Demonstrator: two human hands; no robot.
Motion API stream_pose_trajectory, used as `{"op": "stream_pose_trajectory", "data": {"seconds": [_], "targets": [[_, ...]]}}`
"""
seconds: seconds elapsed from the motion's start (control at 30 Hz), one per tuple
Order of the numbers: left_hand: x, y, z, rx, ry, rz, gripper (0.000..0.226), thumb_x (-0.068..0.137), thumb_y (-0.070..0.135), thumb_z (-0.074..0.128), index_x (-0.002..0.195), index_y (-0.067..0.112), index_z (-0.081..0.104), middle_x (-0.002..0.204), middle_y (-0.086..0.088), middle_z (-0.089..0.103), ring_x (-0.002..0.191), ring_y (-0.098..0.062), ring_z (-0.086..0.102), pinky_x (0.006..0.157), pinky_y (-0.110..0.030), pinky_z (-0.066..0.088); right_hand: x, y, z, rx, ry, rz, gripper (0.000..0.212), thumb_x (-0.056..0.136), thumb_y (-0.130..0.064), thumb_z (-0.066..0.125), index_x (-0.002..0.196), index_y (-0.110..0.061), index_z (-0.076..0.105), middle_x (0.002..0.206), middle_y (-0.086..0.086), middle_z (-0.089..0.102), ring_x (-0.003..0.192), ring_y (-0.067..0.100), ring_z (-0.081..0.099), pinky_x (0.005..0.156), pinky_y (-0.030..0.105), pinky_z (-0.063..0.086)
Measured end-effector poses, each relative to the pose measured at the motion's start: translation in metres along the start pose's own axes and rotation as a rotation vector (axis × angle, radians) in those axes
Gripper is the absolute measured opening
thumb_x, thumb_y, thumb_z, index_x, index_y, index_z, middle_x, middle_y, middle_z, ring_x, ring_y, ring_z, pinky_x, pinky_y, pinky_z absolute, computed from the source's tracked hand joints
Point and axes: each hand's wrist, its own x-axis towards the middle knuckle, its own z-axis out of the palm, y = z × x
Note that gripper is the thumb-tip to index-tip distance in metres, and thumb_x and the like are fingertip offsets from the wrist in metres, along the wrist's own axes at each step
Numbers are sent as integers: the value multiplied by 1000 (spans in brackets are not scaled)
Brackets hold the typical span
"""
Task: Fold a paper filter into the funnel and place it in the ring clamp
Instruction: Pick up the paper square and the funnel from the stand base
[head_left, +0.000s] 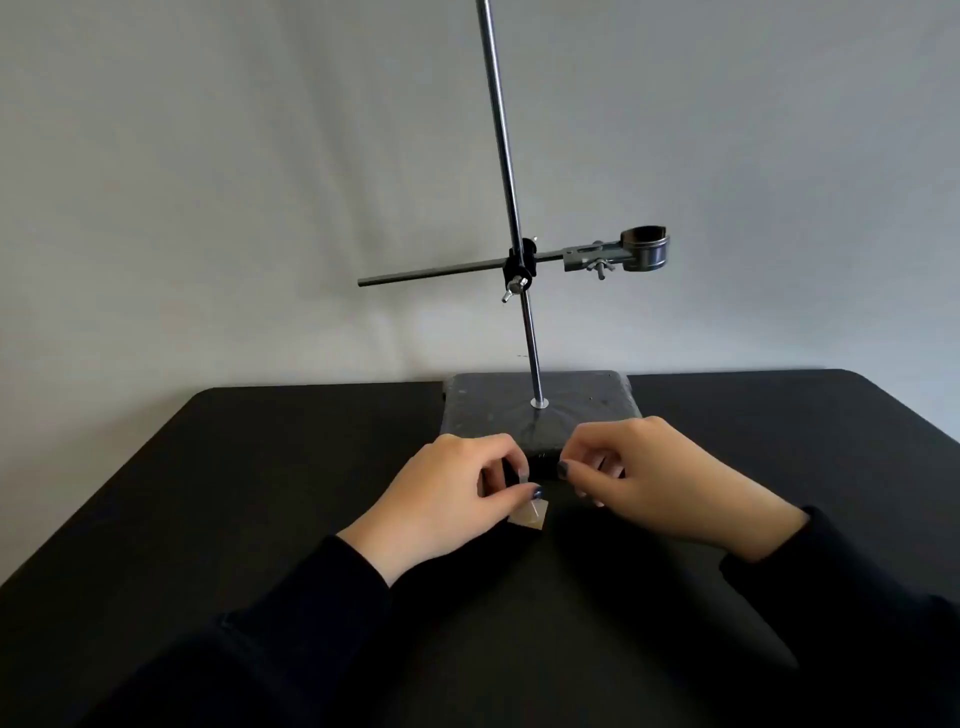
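A small pale folded paper filter (529, 515) shows under the thumb of my left hand (457, 491), which pinches it just above the black table. My right hand (649, 475) hovers a little to the right, fingers curled with thumb and forefinger together; whether it touches the paper I cannot tell. Behind the hands stands a retort stand with a dark base (571, 410) and a tilted metal rod (511, 208). A cross bar carries the ring clamp (645, 248) at the upper right, a dark metal ring with nothing in it. No funnel is visible.
The black table (208, 493) stretches left and right of the hands, its far edge against a plain grey backdrop. The cross bar's free end (363, 282) sticks out to the left of the rod. My dark sleeves fill the bottom of the view.
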Motion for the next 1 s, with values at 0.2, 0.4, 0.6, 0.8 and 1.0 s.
{"op": "stream_pose_trajectory", "data": {"seconds": [0.2, 0.4, 0.6, 0.8, 1.0], "targets": [[1, 0, 0, -25, -6, -13, 7, 85, 29, 70, 82, 23, 70, 67, 9, 69, 57, -7, 62, 57, -26, 53, 0, 2, 0, 6, 10, 19, 19, 87, -31, 57, 69, -36, 58, 64, -13, 65, 61, 0, 62, 71, 29, 55], [1, -2, -5, -122, 109, -62, 9, 85, 20, 70, 76, 20, 71, 66, 4, 73, 54, -17, 65, 57, -39, 58, 0, 4, 2, 1, -7, 14, 11, 87, -29, 58, 81, -30, 66, 73, -11, 71, 66, 1, 64, 71, 23, 53], [1, -2, -9, -76, 190, -127, 13, 84, 26, 70, 72, 23, 70, 64, 6, 70, 53, -16, 65, 58, -40, 58, 1, 3, 9, 14, -71, -10, 13, 86, -28, 63, 97, -27, 69, 83, -9, 72, 72, 3, 65, 69, 17, 51], [1, -3, -9, 70, 183, -171, 16, 84, 32, 69, 69, 28, 66, 61, 12, 66, 54, -6, 60, 52, -28, 51, 1, 0, 15, -13, -79, -58, 28, 82, -32, 67, 110, -32, 65, 88, -11, 64, 70, 6, 61, 71, 16, 49], [0, -4, -9, 163, 149, -181, 15, 82, 37, 68, 70, 30, 63, 62, 14, 65, 54, -3, 55, 50, -22, 40, 1, -2, 19, -50, -69, -63, 27, 81, -38, 66, 108, -37, 65, 91, -11, 57, 64, -3, 48, 66, 15, 40]]}}
